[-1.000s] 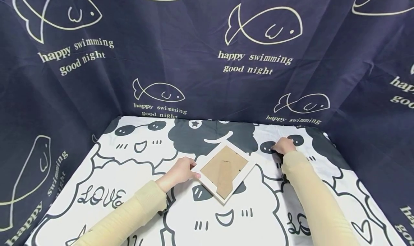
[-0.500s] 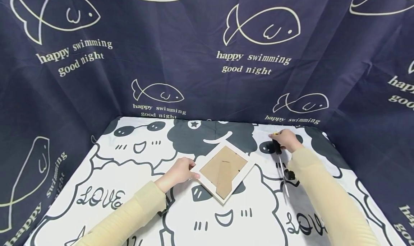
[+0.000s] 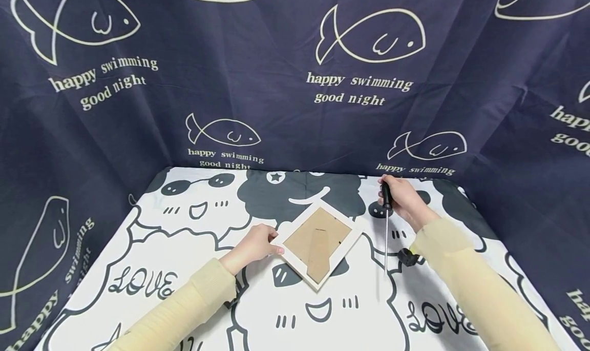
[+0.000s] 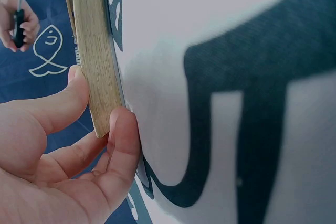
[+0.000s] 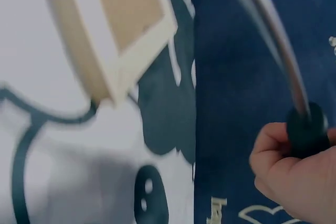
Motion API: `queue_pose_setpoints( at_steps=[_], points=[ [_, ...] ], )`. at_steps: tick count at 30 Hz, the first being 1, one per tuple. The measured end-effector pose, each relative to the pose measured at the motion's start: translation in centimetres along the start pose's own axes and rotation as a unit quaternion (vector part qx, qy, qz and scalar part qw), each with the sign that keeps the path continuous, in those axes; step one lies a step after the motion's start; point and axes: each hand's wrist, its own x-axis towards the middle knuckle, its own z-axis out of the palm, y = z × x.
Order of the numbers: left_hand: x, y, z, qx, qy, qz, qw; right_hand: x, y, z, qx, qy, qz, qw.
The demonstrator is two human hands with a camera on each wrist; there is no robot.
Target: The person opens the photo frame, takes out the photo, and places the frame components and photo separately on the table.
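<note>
A picture frame (image 3: 317, 244) with a pale wooden border lies face down on the sheep-print cloth, set cornerwise, its brown backboard (image 3: 329, 233) and stand leg showing. My left hand (image 3: 256, 243) pinches the frame's left corner between thumb and fingers; in the left wrist view the wooden edge (image 4: 94, 40) runs between them. My right hand (image 3: 403, 194) grips a screwdriver (image 3: 386, 200) by its black handle, right of the frame and above the cloth. Its long metal shaft (image 3: 386, 238) points down toward me. In the right wrist view the shaft (image 5: 283, 45) looks blurred.
A small black object (image 3: 407, 257) with a bit of yellow beside it lies on the cloth, just left of the right sleeve (image 3: 465, 269). Dark blue fish-print curtains (image 3: 286, 84) hang behind the table and at both sides.
My right hand has lifted the screwdriver off the cloth and moved it back and slightly left, the shaft swinging to point down. The left hand and the frame have stayed in place.
</note>
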Motion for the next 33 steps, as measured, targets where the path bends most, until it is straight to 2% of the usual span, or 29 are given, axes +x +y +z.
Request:
queue_pose_setpoints(
  at_steps=[2,5,8,10,14,16,24,28,31,33],
  points=[
    [0.0,0.0,0.0,0.002,0.000,0.000,1.0000,-0.5,-0.3,0.5,0.085,-0.015,0.019,0.996],
    [0.0,0.0,-0.1,0.004,0.000,0.000,1.0000,-1.2,-0.5,1.1,0.199,-0.030,0.038,0.979],
    [-0.1,0.1,-0.1,0.005,0.001,0.002,1.0000,-1.8,-0.5,1.4,0.306,-0.031,0.036,0.951],
    [-0.1,0.1,-0.1,0.002,0.000,0.002,1.0000,-2.2,-0.4,1.5,0.371,-0.024,0.023,0.928],
    [0.0,0.0,-0.1,-0.002,-0.001,0.002,1.0000,-2.6,-0.1,1.6,0.459,-0.001,-0.012,0.889],
    [0.1,0.0,-0.1,-0.003,-0.001,0.002,1.0000,-2.7,0.1,1.5,0.486,0.011,-0.026,0.874],
    [0.2,-0.2,0.0,-0.004,-0.005,0.006,1.0000,-2.8,1.7,1.2,0.547,0.098,-0.064,0.829],
    [0.1,-0.2,0.0,-0.011,-0.013,0.008,0.9998,-2.7,2.6,1.2,0.561,0.155,-0.071,0.810],
    [0.0,-0.2,-0.1,-0.011,-0.014,0.010,0.9998,-2.6,3.1,1.3,0.573,0.181,-0.075,0.796],
    [0.0,-0.1,-0.2,-0.010,-0.015,0.009,0.9998,-2.6,3.4,1.3,0.575,0.184,-0.081,0.793]
  ],
)
